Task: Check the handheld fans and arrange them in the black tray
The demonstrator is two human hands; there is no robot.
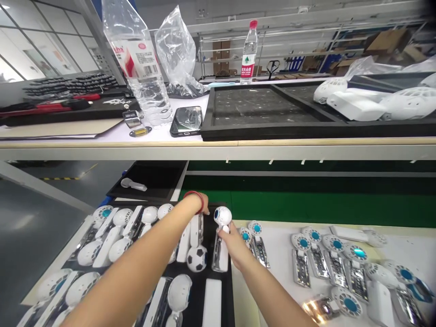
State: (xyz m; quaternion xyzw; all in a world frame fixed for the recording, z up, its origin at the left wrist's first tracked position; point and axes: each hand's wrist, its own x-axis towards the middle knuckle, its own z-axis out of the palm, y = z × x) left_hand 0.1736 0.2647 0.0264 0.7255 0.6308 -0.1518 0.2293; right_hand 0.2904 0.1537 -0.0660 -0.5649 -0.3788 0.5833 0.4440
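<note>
My right hand (234,245) grips a white handheld fan (223,218) around its neck, with the round head up, at the right edge of a black tray (200,290). My left hand (205,204), with a red band at the wrist, reaches over the far part of the tray. It is nearest the top of another fan body (196,229); whether it touches this is unclear, and its fingers are mostly hidden. Just below lies a fan with a black-and-white football pattern (196,259). Several white fans lie in rows on the tray, partly behind my left forearm.
On the white bench at right lie several opened fans (301,259) with blue centres and bare inner parts. A shelf edge (218,152) crosses above my hands, carrying a large bottle (146,77), a phone (186,120) and a black tray (259,106). A green belt (306,200) runs behind.
</note>
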